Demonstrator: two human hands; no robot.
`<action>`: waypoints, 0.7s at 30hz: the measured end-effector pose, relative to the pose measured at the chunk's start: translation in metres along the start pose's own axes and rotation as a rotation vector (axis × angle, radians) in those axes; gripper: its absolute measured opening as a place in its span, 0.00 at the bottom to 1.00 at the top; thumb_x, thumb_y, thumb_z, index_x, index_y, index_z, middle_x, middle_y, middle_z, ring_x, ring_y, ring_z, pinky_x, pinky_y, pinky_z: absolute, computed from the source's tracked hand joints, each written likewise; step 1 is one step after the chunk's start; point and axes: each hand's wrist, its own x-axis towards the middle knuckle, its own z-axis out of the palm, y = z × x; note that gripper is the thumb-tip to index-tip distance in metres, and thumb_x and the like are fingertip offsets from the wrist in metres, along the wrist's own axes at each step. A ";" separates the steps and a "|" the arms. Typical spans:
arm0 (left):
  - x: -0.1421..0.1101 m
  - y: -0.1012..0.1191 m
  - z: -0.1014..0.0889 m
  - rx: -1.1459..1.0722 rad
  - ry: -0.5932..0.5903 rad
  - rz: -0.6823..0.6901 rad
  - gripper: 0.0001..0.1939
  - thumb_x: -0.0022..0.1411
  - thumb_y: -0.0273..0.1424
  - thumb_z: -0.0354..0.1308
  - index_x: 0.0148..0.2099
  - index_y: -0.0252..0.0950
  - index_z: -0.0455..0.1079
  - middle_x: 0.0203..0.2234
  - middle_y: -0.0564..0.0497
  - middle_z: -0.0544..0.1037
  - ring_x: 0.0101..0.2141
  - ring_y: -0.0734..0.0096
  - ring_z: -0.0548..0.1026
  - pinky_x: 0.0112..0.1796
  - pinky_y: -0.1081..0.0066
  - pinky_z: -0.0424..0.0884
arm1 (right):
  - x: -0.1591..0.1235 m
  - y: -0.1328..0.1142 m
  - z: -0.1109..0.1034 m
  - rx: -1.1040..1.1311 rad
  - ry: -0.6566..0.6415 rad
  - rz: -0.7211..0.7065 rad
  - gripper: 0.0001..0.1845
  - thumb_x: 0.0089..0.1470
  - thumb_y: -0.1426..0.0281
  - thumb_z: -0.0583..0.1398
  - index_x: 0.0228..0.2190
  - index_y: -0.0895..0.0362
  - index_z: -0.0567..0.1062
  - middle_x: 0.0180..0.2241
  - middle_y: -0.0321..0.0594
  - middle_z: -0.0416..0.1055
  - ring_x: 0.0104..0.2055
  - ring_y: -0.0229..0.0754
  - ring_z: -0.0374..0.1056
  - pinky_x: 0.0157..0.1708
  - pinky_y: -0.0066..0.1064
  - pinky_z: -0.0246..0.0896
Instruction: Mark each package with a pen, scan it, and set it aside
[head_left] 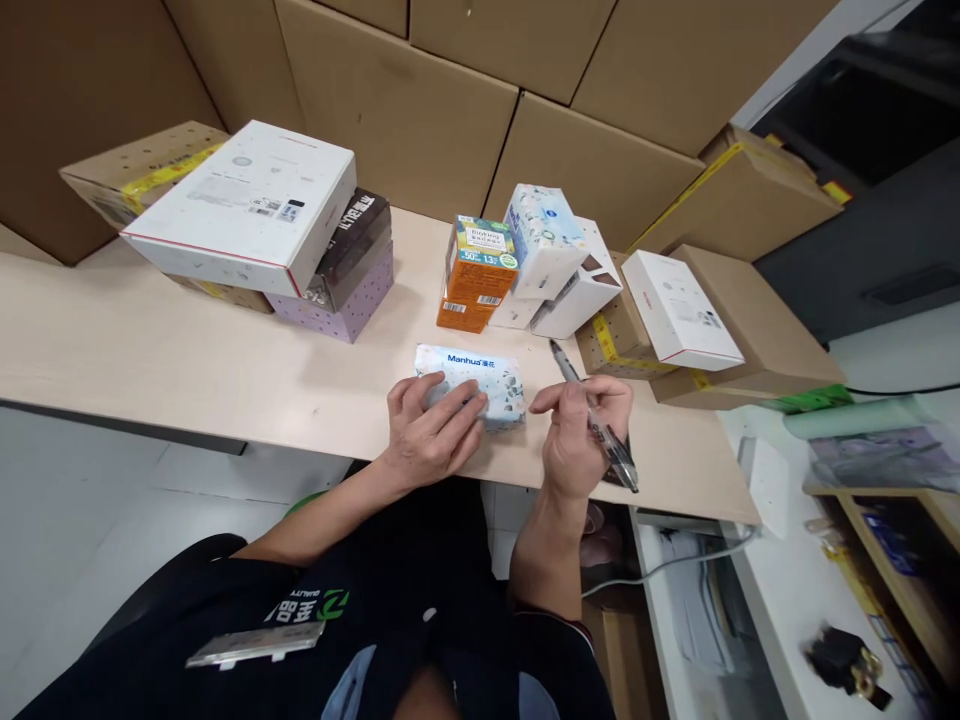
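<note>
A soft tissue pack (480, 378) printed "Manhua" lies near the front edge of the pale wooden table (187, 360). My left hand (431, 430) rests on its near left part, fingers curled over it. Just to the right, my right hand (579, 430) grips a dark pen (592, 415) in closed fingers, with one end pointing up and away and the other sticking out below the hand. The pen does not touch the pack.
Behind the pack stand an orange carton (476, 275), a floral tissue box (544, 240) and white boxes (581, 290). A large white box (247, 205) lies on stacked boxes at left. Cardboard boxes (720, 330) with a white box (679, 310) sit right. Cartons line the back wall.
</note>
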 end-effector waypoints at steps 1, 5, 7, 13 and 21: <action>-0.001 0.000 0.001 0.019 -0.001 -0.006 0.19 0.60 0.33 0.65 0.53 0.40 0.76 0.46 0.50 0.83 0.52 0.49 0.69 0.51 0.53 0.62 | -0.001 -0.001 0.005 0.014 -0.030 0.029 0.09 0.64 0.60 0.57 0.39 0.50 0.63 0.21 0.26 0.70 0.23 0.36 0.70 0.29 0.31 0.67; -0.006 0.002 0.003 0.082 -0.022 -0.032 0.21 0.61 0.37 0.64 0.56 0.40 0.75 0.46 0.50 0.83 0.55 0.47 0.66 0.54 0.50 0.56 | 0.000 0.004 0.018 -0.019 -0.186 0.115 0.14 0.66 0.56 0.54 0.43 0.53 0.70 0.27 0.34 0.76 0.29 0.37 0.73 0.31 0.32 0.69; -0.009 0.002 0.004 0.109 -0.041 -0.048 0.22 0.62 0.38 0.63 0.58 0.42 0.74 0.47 0.50 0.83 0.55 0.47 0.66 0.55 0.50 0.53 | 0.000 0.010 0.021 -0.052 -0.216 0.117 0.13 0.64 0.57 0.56 0.42 0.53 0.72 0.29 0.34 0.76 0.30 0.36 0.73 0.32 0.30 0.70; -0.011 0.004 0.005 0.113 -0.070 -0.042 0.22 0.61 0.39 0.64 0.57 0.44 0.74 0.47 0.51 0.83 0.55 0.49 0.65 0.57 0.51 0.49 | -0.002 0.026 0.024 -0.110 -0.146 0.132 0.10 0.64 0.59 0.58 0.39 0.52 0.69 0.23 0.28 0.71 0.22 0.32 0.67 0.24 0.24 0.64; -0.009 0.003 0.004 0.098 -0.082 -0.050 0.19 0.62 0.39 0.63 0.55 0.45 0.75 0.47 0.51 0.82 0.53 0.49 0.67 0.56 0.50 0.50 | -0.006 0.032 0.021 -0.312 -0.159 0.054 0.14 0.66 0.58 0.54 0.39 0.53 0.73 0.23 0.29 0.70 0.23 0.34 0.67 0.27 0.27 0.64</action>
